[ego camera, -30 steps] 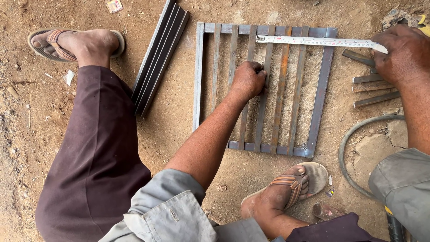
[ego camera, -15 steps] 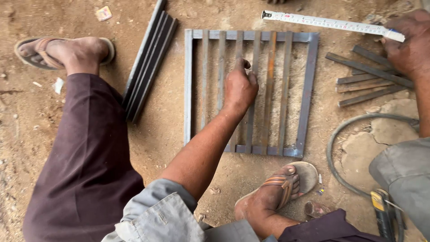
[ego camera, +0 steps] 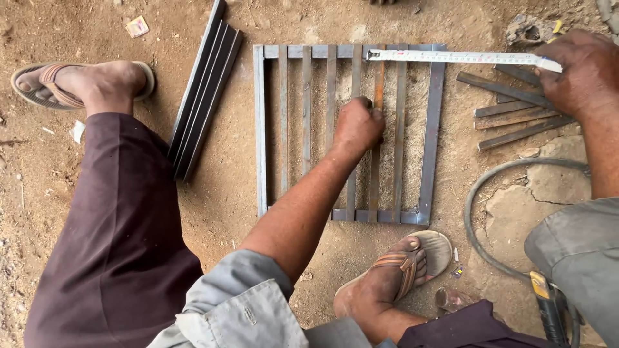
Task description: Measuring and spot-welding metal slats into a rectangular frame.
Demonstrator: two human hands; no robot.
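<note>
The grille (ego camera: 351, 132) lies flat on the dirt ground (ego camera: 225, 193), a rectangular steel frame with upright bars inside it; the left hand (ego camera: 358, 125) sits in the middle of it, fingers curled shut around one bar, knuckles up; just beside that grip runs a rust-coloured bar (ego camera: 376, 138), and whether the hand touches it I cannot tell. Up along the grille's top edge the tape (ego camera: 461, 57) is stretched flat, its hooked end resting near the rusty bar's top, its far end running off past the frame's right side; the right hand (ego camera: 577, 71) pins that far end down, fingers folded over it, out beyond the grille's right edge. Under and beside that hand lies a scatter of short flat strips (ego camera: 516, 113) on the ground; left of the grille, well apart, a bundle of long bars (ego camera: 203, 96) lies slanted. A sandalled foot (ego camera: 400, 270) is planted just below the grille's bottom right corner; the other foot (ego camera: 80, 84) is far left; a hose (ego camera: 490, 193) curves across the ground at the right.
</note>
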